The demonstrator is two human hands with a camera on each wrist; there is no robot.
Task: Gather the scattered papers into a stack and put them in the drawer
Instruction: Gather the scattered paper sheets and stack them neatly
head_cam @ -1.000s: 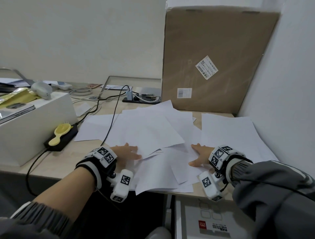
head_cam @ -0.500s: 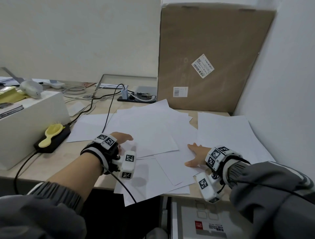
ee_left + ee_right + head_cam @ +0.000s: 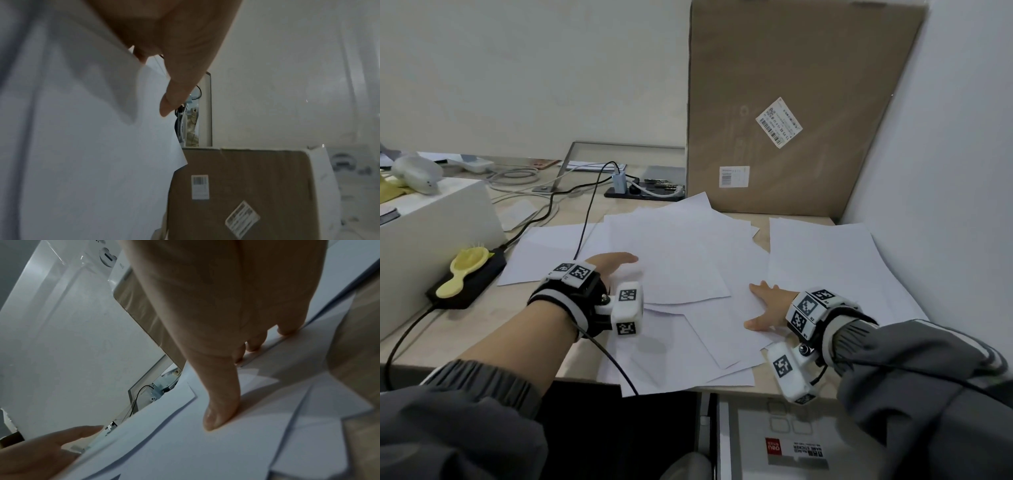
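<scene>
Several white papers (image 3: 688, 260) lie scattered and overlapping across the wooden desk, and some hang over its front edge. A separate spread of sheets (image 3: 832, 260) lies by the right wall. My left hand (image 3: 616, 265) rests on the big top sheet at the pile's left, fingers straight; the left wrist view shows its thumb (image 3: 179, 81) touching paper (image 3: 82, 146). My right hand (image 3: 767, 305) lies flat with spread fingers (image 3: 255, 344) on the sheets (image 3: 205, 459) near the front right. Below the desk edge an open drawer (image 3: 710, 438) holds a white pack with a red label (image 3: 791, 452).
A tall cardboard box (image 3: 791, 102) leans at the back, against the right wall (image 3: 945, 171). A white box (image 3: 431, 240) stands at left, beside a yellow brush (image 3: 465, 270) on a black block. A black cable (image 3: 585, 219) crosses the left sheets from a power strip (image 3: 643, 193).
My left hand has moved away from the desk's front edge, forward onto the big top sheet. My right hand has stayed almost where it was, flat on the papers.
</scene>
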